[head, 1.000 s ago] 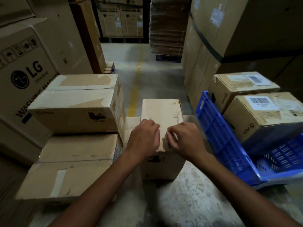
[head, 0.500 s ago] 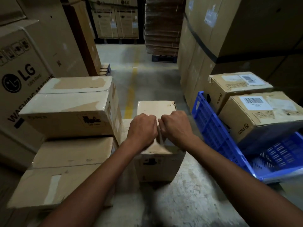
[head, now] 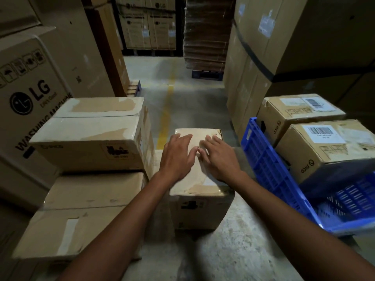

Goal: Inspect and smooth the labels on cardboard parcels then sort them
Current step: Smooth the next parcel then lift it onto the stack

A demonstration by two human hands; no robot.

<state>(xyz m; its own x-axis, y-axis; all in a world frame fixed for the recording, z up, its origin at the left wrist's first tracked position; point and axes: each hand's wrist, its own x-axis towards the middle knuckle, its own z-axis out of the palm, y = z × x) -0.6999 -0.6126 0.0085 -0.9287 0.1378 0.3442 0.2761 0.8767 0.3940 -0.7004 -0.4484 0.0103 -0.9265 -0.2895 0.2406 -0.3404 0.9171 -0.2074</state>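
Note:
A small cardboard parcel [head: 199, 207] stands on the concrete floor straight ahead of me, its top covered in pale tape. My left hand [head: 177, 157] lies flat on the left half of that top, fingers spread. My right hand [head: 219, 157] lies flat on the right half, fingers spread, thumbs of both hands almost meeting. Neither hand holds anything. Two parcels [head: 328, 147] [head: 298, 112] with white barcode labels sit at the right in a tilted blue plastic crate [head: 269, 169].
A stack of taped cardboard boxes [head: 91, 134] stands close on the left, over a lower box [head: 81, 211]. A large LG washing machine carton [head: 30, 94] rises behind it. Tall cartons [head: 284, 47] wall the right side. An aisle with a yellow line [head: 167, 110] runs ahead.
Both hands were closed fists at the parcel's near edge, then slid forward along its top. Now they lie open and flat further up the top.

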